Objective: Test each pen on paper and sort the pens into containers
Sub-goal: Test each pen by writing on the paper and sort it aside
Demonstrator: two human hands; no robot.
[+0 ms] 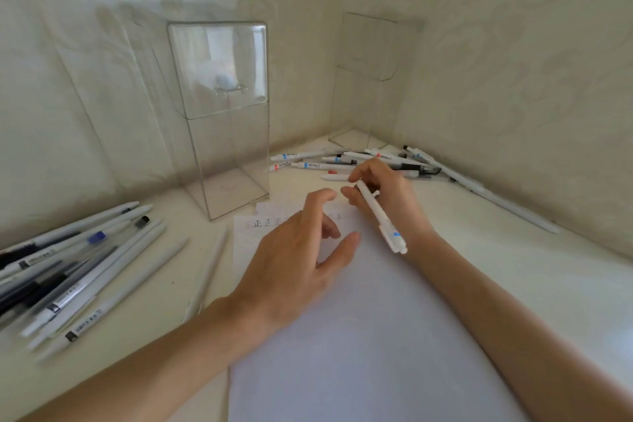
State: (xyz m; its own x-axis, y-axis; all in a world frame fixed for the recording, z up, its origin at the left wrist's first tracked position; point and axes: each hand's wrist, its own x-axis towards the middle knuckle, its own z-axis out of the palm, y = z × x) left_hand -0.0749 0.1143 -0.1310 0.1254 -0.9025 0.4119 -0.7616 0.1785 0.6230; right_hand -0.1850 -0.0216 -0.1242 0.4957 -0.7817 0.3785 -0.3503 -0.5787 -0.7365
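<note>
Your right hand point(390, 202) pinches 1 white pen point(383, 219) between thumb and forefinger near its far end, and the barrel runs back across the hand toward your wrist, the blue-labelled end sticking out past it. That is a handling grip and not a writing one, so I judge you are turning the pen round or readying it, not making a stroke. I cannot tell which end carries the tip, since your fingers cover it. Your left hand point(294, 260) holds nothing: its fingers are spread and lightly bent above the paper point(359, 353), close to the pen, placed well either to steady the sheet or to help with the pen. The paper lies right in front of you with a row of test marks point(263, 223) along its far edge, partly hidden by your left hand, so the next mark belongs beside them. The lidded container point(226, 134) stands just beyond the sheet's far left corner, within easy reach, and the corner container point(366, 96) sits against the walls behind the far pile point(342, 164) of pens. Neither container shows a pen inside. The left pile point(68, 277) lies loose on the table point(513, 267), well apart from the far one, which suggests the 2 heaps are being kept separate.
</note>
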